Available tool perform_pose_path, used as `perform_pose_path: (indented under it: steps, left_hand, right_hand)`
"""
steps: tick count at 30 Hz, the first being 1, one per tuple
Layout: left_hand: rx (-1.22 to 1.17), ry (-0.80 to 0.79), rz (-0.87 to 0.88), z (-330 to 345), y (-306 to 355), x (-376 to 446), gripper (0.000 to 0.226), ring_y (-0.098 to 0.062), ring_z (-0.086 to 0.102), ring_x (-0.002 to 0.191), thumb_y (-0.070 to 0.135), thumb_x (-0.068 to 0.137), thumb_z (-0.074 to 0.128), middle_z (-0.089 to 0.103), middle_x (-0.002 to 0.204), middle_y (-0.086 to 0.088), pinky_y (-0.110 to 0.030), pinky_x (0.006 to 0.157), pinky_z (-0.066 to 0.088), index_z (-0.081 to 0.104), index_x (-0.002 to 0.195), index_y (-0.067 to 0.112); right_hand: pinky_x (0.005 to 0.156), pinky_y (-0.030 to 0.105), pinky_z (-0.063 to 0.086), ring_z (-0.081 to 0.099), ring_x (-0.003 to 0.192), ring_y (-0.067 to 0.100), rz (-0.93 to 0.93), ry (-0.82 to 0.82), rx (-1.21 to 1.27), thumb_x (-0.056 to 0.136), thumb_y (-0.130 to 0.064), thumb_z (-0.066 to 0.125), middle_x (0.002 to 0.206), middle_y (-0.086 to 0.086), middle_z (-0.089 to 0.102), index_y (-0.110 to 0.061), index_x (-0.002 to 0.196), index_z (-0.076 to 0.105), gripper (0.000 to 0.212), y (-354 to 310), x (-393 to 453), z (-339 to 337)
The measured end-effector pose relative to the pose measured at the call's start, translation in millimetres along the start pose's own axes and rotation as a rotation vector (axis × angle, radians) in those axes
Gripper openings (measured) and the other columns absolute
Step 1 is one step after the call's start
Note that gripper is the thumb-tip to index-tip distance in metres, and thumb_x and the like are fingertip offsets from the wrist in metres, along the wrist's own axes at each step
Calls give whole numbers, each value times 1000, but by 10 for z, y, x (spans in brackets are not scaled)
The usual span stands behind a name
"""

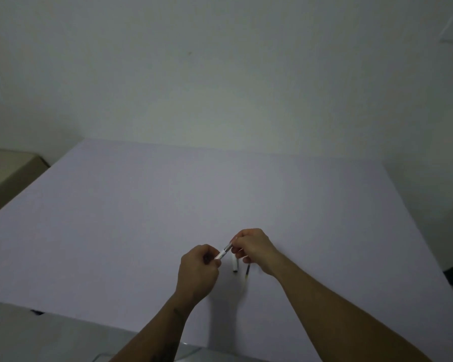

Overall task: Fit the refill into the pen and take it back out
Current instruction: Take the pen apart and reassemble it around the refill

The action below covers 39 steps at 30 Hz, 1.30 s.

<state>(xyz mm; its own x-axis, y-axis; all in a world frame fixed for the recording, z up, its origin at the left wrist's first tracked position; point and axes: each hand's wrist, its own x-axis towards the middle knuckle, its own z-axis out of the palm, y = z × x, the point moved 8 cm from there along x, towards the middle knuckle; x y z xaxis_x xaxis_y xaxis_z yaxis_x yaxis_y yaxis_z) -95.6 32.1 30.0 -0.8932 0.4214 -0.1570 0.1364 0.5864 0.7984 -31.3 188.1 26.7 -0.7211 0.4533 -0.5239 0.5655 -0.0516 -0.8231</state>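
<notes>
A thin white pen barrel [224, 252] slants between both hands above the pale table [141, 218]. My left hand [198, 270] pinches its lower end. My right hand [254, 248] grips its upper, greyish end. Below the right hand a short white piece with a dark tip [235, 265] hangs or stands just above the table; its top is hidden by the fingers. Beside it a thin dark refill [247, 271] slants down from under the right hand. Whether the right hand holds the refill or it lies on the table cannot be told.
The table's front edge runs near the bottom of the view, its right edge slopes down past my right forearm. A beige box-like surface [8, 173] sits at the far left. A plain wall stands behind the table.
</notes>
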Motion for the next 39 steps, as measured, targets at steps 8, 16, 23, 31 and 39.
perform_pose_path:
  steps: [8, 16, 23, 31, 39]
  left_hand:
    - [4, -33, 52, -343, -78, 79, 15, -15, 62, 70, 8, 78, 68, 66, 76, 3, -31, 66, 55, 67, 74, 22]
    - [29, -96, 124, -568, -171, 200, 15, -11, 60, 70, 7, 78, 71, 65, 77, 7, -31, 68, 55, 69, 78, 21]
    - [79, -163, 143, -622, -258, 239, 12, -12, 60, 73, 8, 81, 70, 65, 82, 4, -25, 68, 52, 70, 83, 20]
    - [108, -202, 150, -594, -204, 284, 10, -17, 61, 75, 8, 83, 68, 64, 83, 2, -28, 69, 53, 68, 83, 19]
    - [129, -204, 185, -673, -126, 328, 9, -15, 58, 72, 7, 83, 66, 63, 82, 2, -26, 66, 49, 70, 85, 16]
  right_hand:
    - [56, 24, 50, 64, 66, 18, -7, 34, -57, 85, -7, 57, 78, 11, 72, -6, 85, 72, 15, -168, -100, 245]
    - [58, 28, 47, 60, 64, 20, 35, 113, -85, 86, -21, 57, 75, 11, 71, -5, 81, 69, 21, -195, -162, 544]
    - [59, 28, 47, 63, 67, 20, 57, 104, -134, 94, -50, 52, 80, 8, 71, -8, 95, 71, 46, -145, -226, 586]
    - [73, 35, 55, 65, 78, 18, -140, 47, -268, 79, -7, 75, 92, 4, 71, -21, 98, 71, 24, -336, -256, 570]
    - [53, 19, 43, 54, 62, 9, -221, 137, -305, 84, -6, 69, 78, -2, 64, -19, 87, 73, 13, -373, -247, 627]
